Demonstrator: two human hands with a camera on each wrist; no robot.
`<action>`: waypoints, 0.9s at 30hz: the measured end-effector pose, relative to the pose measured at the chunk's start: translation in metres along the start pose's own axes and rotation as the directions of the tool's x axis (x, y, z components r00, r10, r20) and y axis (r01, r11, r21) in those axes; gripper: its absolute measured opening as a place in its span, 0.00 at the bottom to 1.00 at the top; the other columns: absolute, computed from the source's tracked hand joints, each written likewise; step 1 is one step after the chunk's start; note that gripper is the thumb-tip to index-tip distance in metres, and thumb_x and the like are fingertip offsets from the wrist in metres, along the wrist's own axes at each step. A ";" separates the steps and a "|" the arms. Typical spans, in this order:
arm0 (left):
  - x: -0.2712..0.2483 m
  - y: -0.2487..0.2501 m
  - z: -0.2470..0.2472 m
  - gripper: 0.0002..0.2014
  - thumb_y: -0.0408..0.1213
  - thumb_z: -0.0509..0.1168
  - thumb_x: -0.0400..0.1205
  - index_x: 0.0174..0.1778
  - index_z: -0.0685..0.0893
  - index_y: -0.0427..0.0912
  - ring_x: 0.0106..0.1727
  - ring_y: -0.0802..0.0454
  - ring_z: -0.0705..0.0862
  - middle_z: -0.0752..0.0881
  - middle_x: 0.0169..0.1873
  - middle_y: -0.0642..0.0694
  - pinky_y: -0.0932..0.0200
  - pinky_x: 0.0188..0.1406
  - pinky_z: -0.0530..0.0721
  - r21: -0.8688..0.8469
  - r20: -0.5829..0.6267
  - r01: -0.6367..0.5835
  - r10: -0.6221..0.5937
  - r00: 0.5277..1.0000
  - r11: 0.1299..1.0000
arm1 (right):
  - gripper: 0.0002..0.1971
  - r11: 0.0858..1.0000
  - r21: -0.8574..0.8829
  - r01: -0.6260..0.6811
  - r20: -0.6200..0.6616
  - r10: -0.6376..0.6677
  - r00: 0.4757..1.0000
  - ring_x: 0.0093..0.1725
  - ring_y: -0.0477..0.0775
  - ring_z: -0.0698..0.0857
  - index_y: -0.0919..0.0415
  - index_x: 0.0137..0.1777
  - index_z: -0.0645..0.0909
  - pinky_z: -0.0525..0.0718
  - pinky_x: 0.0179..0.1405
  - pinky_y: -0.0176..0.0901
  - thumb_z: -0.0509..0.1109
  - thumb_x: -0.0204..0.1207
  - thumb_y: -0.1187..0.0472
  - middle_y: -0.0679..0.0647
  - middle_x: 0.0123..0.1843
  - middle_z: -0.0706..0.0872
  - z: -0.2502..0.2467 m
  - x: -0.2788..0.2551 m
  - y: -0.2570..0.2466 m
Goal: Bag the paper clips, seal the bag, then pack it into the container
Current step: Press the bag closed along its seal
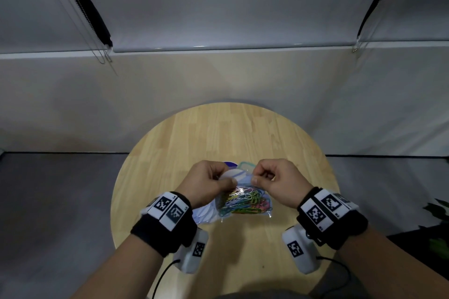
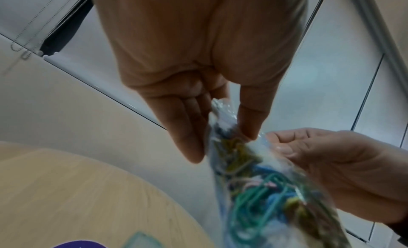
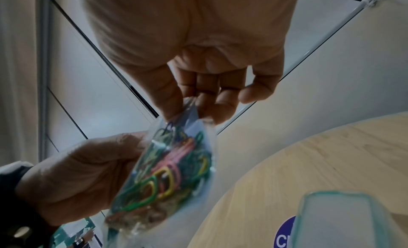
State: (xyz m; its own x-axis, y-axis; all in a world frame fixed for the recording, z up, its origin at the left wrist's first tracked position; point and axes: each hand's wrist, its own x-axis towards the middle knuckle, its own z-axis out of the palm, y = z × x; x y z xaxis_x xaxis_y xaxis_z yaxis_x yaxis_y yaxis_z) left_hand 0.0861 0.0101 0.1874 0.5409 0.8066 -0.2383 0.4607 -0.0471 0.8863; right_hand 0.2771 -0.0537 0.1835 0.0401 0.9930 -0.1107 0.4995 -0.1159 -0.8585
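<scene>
A clear plastic bag (image 1: 245, 204) full of coloured paper clips (image 1: 243, 201) hangs above the round wooden table (image 1: 218, 133). My left hand (image 1: 211, 181) pinches the bag's top edge at its left end, thumb against fingers. My right hand (image 1: 274, 178) pinches the same edge at its right end. The left wrist view shows the bag (image 2: 253, 178) held between my left thumb and fingers, with the right hand (image 2: 331, 164) beside it. In the right wrist view the bag (image 3: 167, 168) hangs from my right fingertips. A clear container with a teal rim (image 1: 245, 165) sits behind my hands, mostly hidden.
A blue and white round sheet (image 1: 206, 213) lies on the table under the bag and the hands. The clear container (image 3: 340, 222) stands on it in the right wrist view. A wall rises behind the table, and a green plant (image 1: 437, 213) is at the right edge.
</scene>
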 end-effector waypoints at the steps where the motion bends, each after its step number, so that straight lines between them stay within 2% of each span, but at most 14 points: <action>1: -0.001 0.002 0.002 0.12 0.29 0.72 0.74 0.26 0.83 0.47 0.26 0.62 0.79 0.83 0.21 0.56 0.66 0.30 0.76 -0.003 -0.006 -0.006 0.006 1.000 1.000 | 0.12 1.000 0.001 -0.001 0.014 0.001 1.000 0.30 0.43 0.78 0.50 0.30 0.80 0.79 0.36 0.38 0.74 0.71 0.65 0.44 0.28 0.81 0.001 0.000 -0.001; 4: -0.005 0.005 0.009 0.10 0.30 0.72 0.74 0.29 0.85 0.47 0.26 0.64 0.80 0.85 0.22 0.56 0.70 0.29 0.76 -0.031 -0.010 -0.030 0.030 1.000 0.999 | 0.11 1.000 -0.012 -0.003 0.046 0.003 0.999 0.33 0.47 0.80 0.49 0.30 0.79 0.81 0.38 0.44 0.75 0.69 0.62 0.48 0.30 0.83 0.006 0.000 -0.003; 6: -0.006 0.007 0.013 0.04 0.33 0.73 0.74 0.33 0.87 0.43 0.29 0.61 0.81 0.86 0.27 0.52 0.68 0.30 0.77 -0.030 -0.010 -0.044 0.043 0.999 0.999 | 0.10 1.000 -0.016 -0.014 0.042 0.015 0.999 0.34 0.49 0.81 0.48 0.29 0.79 0.84 0.40 0.47 0.74 0.69 0.61 0.51 0.31 0.84 0.009 0.001 -0.003; 8: -0.006 0.007 0.014 0.03 0.35 0.73 0.75 0.36 0.87 0.40 0.30 0.61 0.81 0.87 0.29 0.49 0.66 0.32 0.78 -0.001 -0.018 -0.056 0.056 0.998 0.998 | 0.10 1.000 -0.003 -0.023 0.031 0.023 0.999 0.33 0.50 0.82 0.47 0.28 0.78 0.85 0.39 0.50 0.73 0.67 0.60 0.52 0.31 0.84 0.012 0.001 -0.003; 11: -0.005 0.005 0.014 0.03 0.35 0.72 0.75 0.36 0.86 0.42 0.29 0.62 0.78 0.85 0.28 0.51 0.67 0.31 0.76 0.072 -0.008 -0.065 0.066 0.998 0.995 | 0.05 1.000 0.011 -0.026 0.005 0.026 1.000 0.35 0.62 0.84 0.49 0.28 0.79 0.85 0.39 0.56 0.70 0.64 0.57 0.61 0.33 0.86 0.014 0.000 -0.005; 12: -0.005 0.006 0.014 0.04 0.36 0.72 0.75 0.35 0.86 0.42 0.28 0.62 0.78 0.85 0.28 0.51 0.67 0.31 0.76 0.076 -0.003 -0.064 0.065 0.998 0.995 | 0.06 1.000 0.008 -0.024 0.001 0.024 1.000 0.36 0.63 0.85 0.49 0.29 0.78 0.85 0.39 0.55 0.70 0.64 0.57 0.60 0.33 0.86 0.015 0.000 -0.004; 16: -0.005 0.007 0.015 0.07 0.37 0.72 0.76 0.32 0.84 0.47 0.26 0.65 0.76 0.82 0.25 0.55 0.71 0.28 0.74 0.088 0.028 -0.069 0.067 0.997 0.994 | 0.12 1.000 -0.028 0.011 0.027 -0.010 1.000 0.37 0.53 0.84 0.44 0.29 0.77 0.84 0.41 0.50 0.74 0.69 0.59 0.48 0.32 0.83 0.016 -0.002 -0.001; 20: -0.008 0.007 0.016 0.08 0.35 0.71 0.77 0.34 0.83 0.51 0.26 0.70 0.76 0.82 0.24 0.58 0.74 0.29 0.72 0.115 0.034 -0.101 0.098 0.995 0.988 | 0.13 0.996 -0.087 0.028 0.066 -0.022 0.998 0.35 0.51 0.82 0.43 0.28 0.76 0.83 0.40 0.49 0.74 0.70 0.59 0.46 0.31 0.82 0.010 -0.003 0.000; 23: -0.006 0.002 0.013 0.09 0.37 0.72 0.76 0.31 0.81 0.47 0.26 0.64 0.73 0.79 0.23 0.55 0.70 0.28 0.71 0.157 -0.005 -0.093 0.095 0.996 0.983 | 0.14 0.991 -0.131 0.026 0.042 -0.020 0.999 0.35 0.51 0.81 0.44 0.29 0.75 0.81 0.40 0.47 0.73 0.71 0.60 0.47 0.30 0.81 0.005 -0.002 0.000; 27: -0.002 -0.004 0.006 0.05 0.37 0.71 0.76 0.37 0.86 0.41 0.31 0.57 0.78 0.86 0.30 0.44 0.59 0.35 0.78 0.188 0.028 -0.043 0.039 0.999 0.981 | 0.16 0.984 -0.177 -0.017 0.039 0.024 0.999 0.34 0.49 0.78 0.44 0.27 0.73 0.80 0.39 0.45 0.73 0.71 0.60 0.44 0.27 0.78 0.004 -0.002 0.007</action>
State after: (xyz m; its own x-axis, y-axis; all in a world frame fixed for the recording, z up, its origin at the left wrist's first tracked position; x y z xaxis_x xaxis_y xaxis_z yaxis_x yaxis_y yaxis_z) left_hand 0.0874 0.0049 0.1819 0.5775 0.7877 -0.2146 0.5609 -0.1919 0.8054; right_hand 0.2766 -0.0564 0.1756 0.0179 0.9884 -0.1509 0.6439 -0.1269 -0.7545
